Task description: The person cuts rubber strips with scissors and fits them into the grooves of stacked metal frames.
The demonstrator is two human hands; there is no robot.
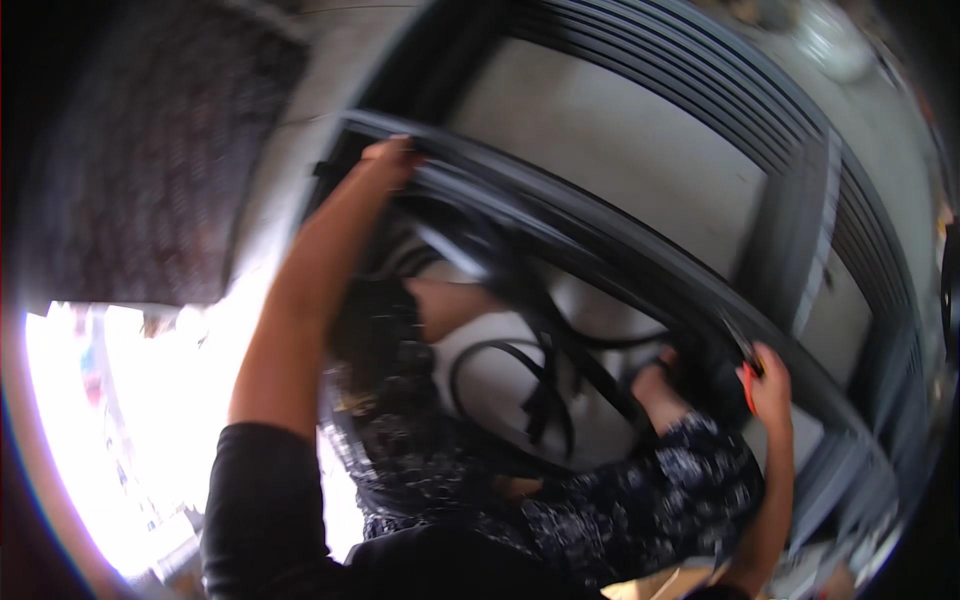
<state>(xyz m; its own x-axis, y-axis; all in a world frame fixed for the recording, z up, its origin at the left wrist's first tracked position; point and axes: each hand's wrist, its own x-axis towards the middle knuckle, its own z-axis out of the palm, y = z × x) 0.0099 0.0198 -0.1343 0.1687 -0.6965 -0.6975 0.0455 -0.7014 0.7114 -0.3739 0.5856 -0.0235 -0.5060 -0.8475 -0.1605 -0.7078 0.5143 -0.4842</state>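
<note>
My left hand [393,155] is closed at the upper left corner of a long dark grey frame bar [570,205]. Blur hides whether its fingers hold the bar itself or a strip lying along it. In my right hand [772,385] is a pair of scissors [748,375] with red-orange handles, gripped at the right part of the same bar. Their blades point up and left, over the bar's near edge. Black flexible strips [545,310] hang from the bar and loop between my legs down to the pale floor.
Beyond the bar lie more dark grey ribbed frames [690,50], stacked around rectangular openings. A dark textured mat or panel [160,150] is at the left, above a glaringly bright area. Something wrapped in clear plastic [832,40] sits at the far right.
</note>
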